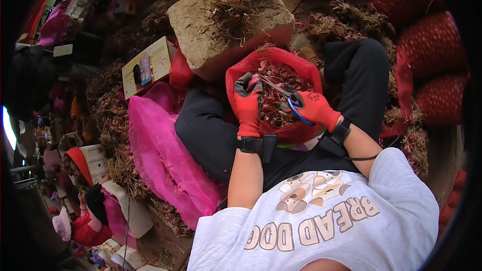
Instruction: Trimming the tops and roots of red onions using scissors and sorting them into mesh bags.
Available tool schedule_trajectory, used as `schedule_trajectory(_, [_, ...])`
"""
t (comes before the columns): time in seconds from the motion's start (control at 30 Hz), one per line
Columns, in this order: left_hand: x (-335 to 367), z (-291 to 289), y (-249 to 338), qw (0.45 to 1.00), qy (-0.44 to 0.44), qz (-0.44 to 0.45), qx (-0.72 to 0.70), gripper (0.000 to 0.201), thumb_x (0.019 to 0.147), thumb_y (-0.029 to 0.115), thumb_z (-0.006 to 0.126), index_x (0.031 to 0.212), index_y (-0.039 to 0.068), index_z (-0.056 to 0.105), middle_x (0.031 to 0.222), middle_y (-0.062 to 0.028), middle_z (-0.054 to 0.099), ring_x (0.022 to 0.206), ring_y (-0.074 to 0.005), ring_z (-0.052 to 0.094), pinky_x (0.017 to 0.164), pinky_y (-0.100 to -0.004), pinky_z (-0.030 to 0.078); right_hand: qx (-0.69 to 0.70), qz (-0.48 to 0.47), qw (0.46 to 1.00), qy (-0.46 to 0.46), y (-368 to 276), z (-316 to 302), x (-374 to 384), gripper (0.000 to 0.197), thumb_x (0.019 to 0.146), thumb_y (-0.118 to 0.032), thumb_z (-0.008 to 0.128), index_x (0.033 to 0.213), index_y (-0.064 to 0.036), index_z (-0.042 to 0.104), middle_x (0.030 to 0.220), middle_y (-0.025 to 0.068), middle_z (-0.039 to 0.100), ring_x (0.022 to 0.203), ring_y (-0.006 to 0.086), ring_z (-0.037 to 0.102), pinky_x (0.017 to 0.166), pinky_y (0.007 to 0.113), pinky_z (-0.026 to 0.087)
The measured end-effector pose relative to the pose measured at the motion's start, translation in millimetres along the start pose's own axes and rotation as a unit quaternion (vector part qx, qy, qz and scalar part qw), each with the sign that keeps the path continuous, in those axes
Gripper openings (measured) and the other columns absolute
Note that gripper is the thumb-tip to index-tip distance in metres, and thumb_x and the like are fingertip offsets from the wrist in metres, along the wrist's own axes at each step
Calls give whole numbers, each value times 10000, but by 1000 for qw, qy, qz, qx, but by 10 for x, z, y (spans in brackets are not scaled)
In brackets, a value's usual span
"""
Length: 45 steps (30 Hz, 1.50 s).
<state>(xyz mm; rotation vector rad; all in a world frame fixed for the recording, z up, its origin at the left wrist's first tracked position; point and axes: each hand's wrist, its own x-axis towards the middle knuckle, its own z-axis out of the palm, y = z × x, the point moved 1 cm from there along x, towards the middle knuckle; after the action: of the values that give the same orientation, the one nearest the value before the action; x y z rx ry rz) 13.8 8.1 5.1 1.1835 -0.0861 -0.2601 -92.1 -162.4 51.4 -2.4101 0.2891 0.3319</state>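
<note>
My left hand [248,103], in a red glove with grey fingertips, is closed around a small pinkish-red shallot [254,80]. My right hand [319,109], gloved the same way, grips scissors [275,87] by their blue handles. The metal blades point left and reach close to the shallot; whether they touch it I cannot tell. Below both hands a red mesh bag [315,72] stands open between my legs, holding a heap of shallots and dry trimmings [277,101]. The blades' tips partly blend with the heap behind them.
A large pale block [201,30] with dried shallot bunches [231,10] on top stands beyond the bag. Pink mesh [155,155] lies at my left, near a carton [160,55] bearing a phone [145,70]. Full red sacks [432,45] line the right. Other people [90,223] sit at far left.
</note>
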Motion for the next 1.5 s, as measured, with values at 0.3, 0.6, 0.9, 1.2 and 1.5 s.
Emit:
schedule_trajectory(0.3, [-41, 69, -96, 997, 32, 6, 71, 537, 693, -210, 509, 1185, 2, 473, 1174, -84, 515, 1068, -162, 512, 896, -257, 463, -21, 9, 1000, 20, -55, 74, -36, 365, 794, -441, 617, 872, -84, 623, 810, 152, 636, 774, 331, 614, 676, 404, 467])
schedule_trajectory(0.6, [-155, 240, -34, 995, 53, 17, 88, 449, 708, -168, 533, 1119, 9, 506, 1114, -70, 547, 1014, -142, 534, 906, -259, 439, -15, 27, 999, 16, -152, 23, 14, 378, 814, -453, 582, 819, -75, 600, 787, 155, 627, 761, 339, 610, 665, 414, 466])
schedule_trajectory(0.9, [-108, 158, -68, 978, 82, 124, 143, 331, 743, -163, 508, 1020, 18, 526, 1053, -58, 540, 966, -138, 552, 900, -267, 453, 79, 15, 996, -36, -188, 0, -43, 400, 807, -459, 603, 817, -60, 610, 755, 153, 624, 742, 326, 612, 650, 405, 455])
schedule_trajectory(1.2, [-107, 297, 5, 969, 133, 159, 132, 393, 785, -41, 619, 1149, 16, 484, 1133, -82, 510, 997, -161, 544, 885, -278, 459, -14, 7, 997, 80, -154, 2, -31, 369, 774, -443, 648, 837, -81, 628, 755, 146, 633, 710, 320, 617, 629, 393, 467])
schedule_trajectory(1.5, [-107, 116, 32, 983, -47, -97, -151, 385, 879, 82, 569, 1233, 5, 441, 1154, -117, 546, 1061, -196, 549, 927, -336, 462, -100, -57, 985, 127, -107, -19, -11, 496, 787, -531, 585, 915, -52, 573, 845, 145, 631, 778, 304, 625, 680, 392, 485])
